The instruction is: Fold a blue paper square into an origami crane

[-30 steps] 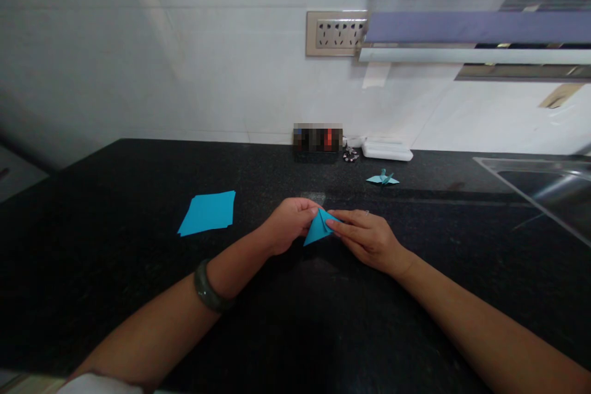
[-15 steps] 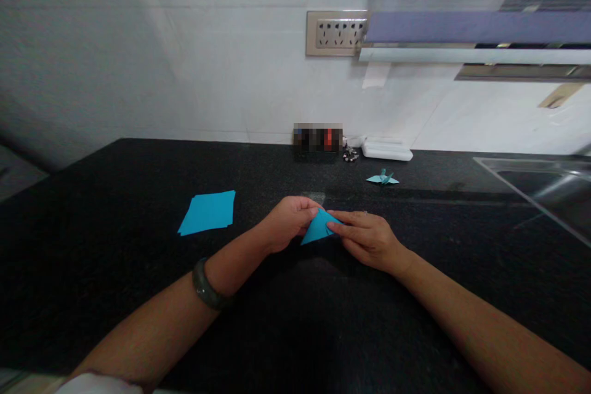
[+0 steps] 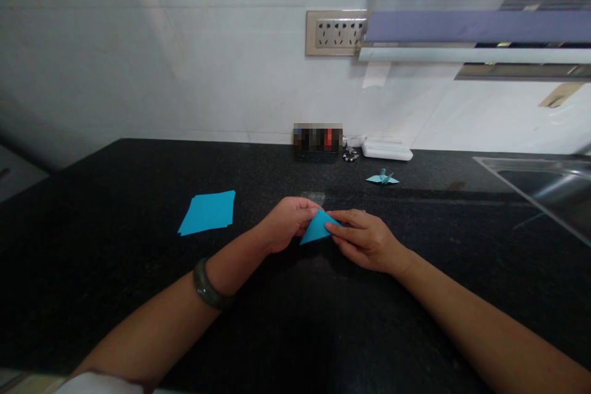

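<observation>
A folded blue paper triangle (image 3: 316, 229) lies on the black countertop (image 3: 138, 271) between my two hands. My left hand (image 3: 287, 222) is curled, its fingertips pinching the triangle's left edge; a dark bangle sits on that wrist. My right hand (image 3: 364, 238) pinches the paper's right corner with fingers pressed together. A stack of flat blue paper sheets (image 3: 208, 212) lies to the left of my hands. A finished blue paper crane (image 3: 382, 178) stands farther back on the right.
A steel sink (image 3: 545, 188) sits at the right edge. By the white tiled wall lie a white flat object (image 3: 386, 149) and small dark items (image 3: 351, 154). A wall socket (image 3: 336, 32) and a shelf (image 3: 475, 43) hang above.
The blue triangle has flattened slightly and my right fingers have slid a little leftward along it. My left hand has barely moved.
</observation>
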`<control>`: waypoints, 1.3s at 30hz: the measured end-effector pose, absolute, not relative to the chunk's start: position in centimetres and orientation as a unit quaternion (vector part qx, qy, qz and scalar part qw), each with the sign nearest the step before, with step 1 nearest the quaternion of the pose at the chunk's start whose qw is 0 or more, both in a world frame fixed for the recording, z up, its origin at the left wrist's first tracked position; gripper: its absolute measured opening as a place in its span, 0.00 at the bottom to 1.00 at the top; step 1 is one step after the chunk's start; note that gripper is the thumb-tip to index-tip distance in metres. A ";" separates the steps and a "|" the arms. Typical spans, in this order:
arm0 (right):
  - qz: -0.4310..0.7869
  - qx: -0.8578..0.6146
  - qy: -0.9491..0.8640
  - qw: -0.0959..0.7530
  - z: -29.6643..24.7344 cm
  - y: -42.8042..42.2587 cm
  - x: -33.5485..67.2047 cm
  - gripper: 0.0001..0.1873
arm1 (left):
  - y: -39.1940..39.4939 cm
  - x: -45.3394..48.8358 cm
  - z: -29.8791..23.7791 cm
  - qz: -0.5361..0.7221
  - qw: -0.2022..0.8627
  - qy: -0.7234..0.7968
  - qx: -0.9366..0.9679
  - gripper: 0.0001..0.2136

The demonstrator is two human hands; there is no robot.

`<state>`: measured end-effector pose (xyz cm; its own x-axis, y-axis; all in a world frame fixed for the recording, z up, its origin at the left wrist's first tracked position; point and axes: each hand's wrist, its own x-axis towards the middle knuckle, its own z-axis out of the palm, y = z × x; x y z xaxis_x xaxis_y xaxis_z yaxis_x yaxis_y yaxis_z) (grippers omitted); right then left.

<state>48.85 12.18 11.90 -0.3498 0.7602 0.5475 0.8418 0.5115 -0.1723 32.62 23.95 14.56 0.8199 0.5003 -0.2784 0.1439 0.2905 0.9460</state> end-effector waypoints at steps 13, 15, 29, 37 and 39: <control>-0.090 -0.504 -0.810 0.286 11.9 12.2 48.6 0.19 | 23.6 32.8 15.0 0.124 0.756 0.294 0.571 0.07; -0.090 -0.504 -0.811 0.284 11.9 12.2 48.6 0.19 | 23.6 32.8 15.0 0.128 0.760 0.291 0.567 0.09; -0.101 -0.501 -0.815 0.274 12.2 12.2 48.1 0.18 | 23.1 32.8 14.4 0.190 0.690 0.303 0.629 0.11; -0.102 -0.502 -0.813 0.277 12.2 12.2 48.1 0.18 | 23.1 32.8 14.4 0.189 0.686 0.314 0.629 0.12; -0.105 -0.502 -0.812 0.278 12.2 12.2 48.2 0.18 | 23.1 32.8 14.5 0.168 0.708 0.311 0.611 0.15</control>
